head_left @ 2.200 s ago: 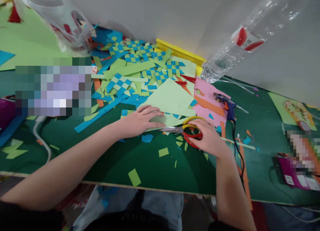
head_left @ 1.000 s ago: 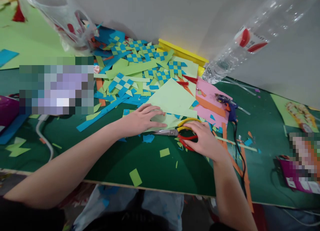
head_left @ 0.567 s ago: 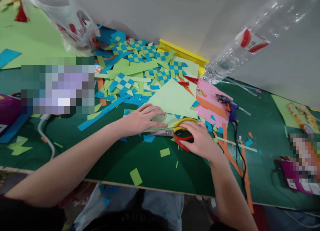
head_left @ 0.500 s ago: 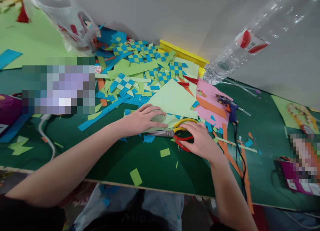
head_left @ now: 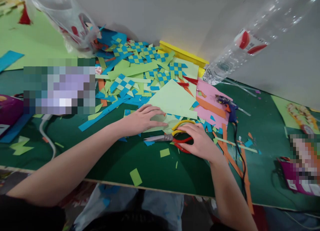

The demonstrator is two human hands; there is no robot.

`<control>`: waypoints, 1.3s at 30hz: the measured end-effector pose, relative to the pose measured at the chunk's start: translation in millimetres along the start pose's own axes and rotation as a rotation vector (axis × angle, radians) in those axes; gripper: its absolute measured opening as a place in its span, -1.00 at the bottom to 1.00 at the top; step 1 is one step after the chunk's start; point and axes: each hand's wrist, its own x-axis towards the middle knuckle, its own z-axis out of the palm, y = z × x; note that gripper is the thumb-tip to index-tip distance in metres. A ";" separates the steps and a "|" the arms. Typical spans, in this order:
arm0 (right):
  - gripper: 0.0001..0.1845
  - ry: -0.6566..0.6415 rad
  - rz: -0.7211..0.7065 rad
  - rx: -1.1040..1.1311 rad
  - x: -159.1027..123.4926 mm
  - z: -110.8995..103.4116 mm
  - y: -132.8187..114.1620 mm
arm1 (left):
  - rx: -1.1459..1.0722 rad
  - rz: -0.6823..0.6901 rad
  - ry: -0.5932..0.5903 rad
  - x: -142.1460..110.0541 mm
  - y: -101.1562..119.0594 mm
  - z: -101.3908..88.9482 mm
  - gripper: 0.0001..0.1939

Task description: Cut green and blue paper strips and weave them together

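My left hand (head_left: 142,119) lies flat, fingers stretched out, on a light green paper sheet (head_left: 172,100) on the green table (head_left: 150,164). My right hand (head_left: 200,142) grips the red and yellow handles of a pair of scissors (head_left: 166,137), whose blades point left along the sheet's near edge, just below my left fingertips. Small green and blue paper scraps (head_left: 164,152) lie around both hands.
A heap of blue-and-green woven paper pieces and strips (head_left: 140,67) lies behind the sheet. A clear plastic bottle (head_left: 240,44) leans at the back right, a plastic bag (head_left: 67,20) at the back left. Pink paper (head_left: 212,107), a glue gun (head_left: 230,109) with cord, and orange strips sit to the right.
My right hand has slid the scissors leftward along the sheet's near edge; the blades now reach farther left under my left fingers. My left hand has stayed flat on the paper.
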 end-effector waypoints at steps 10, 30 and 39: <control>-0.54 0.507 0.202 0.006 -27.8 -16.0 43.4 | -0.051 -0.194 0.205 -5.8 -6.9 -12.7 -0.69; -0.51 0.145 0.148 -0.122 -29.9 -14.7 31.1 | -0.186 -0.177 0.078 -9.3 -14.9 -14.1 -0.78; -0.55 0.086 0.143 -0.128 -36.1 -23.0 38.1 | -0.199 -0.151 0.064 -4.8 -10.8 -10.2 -0.77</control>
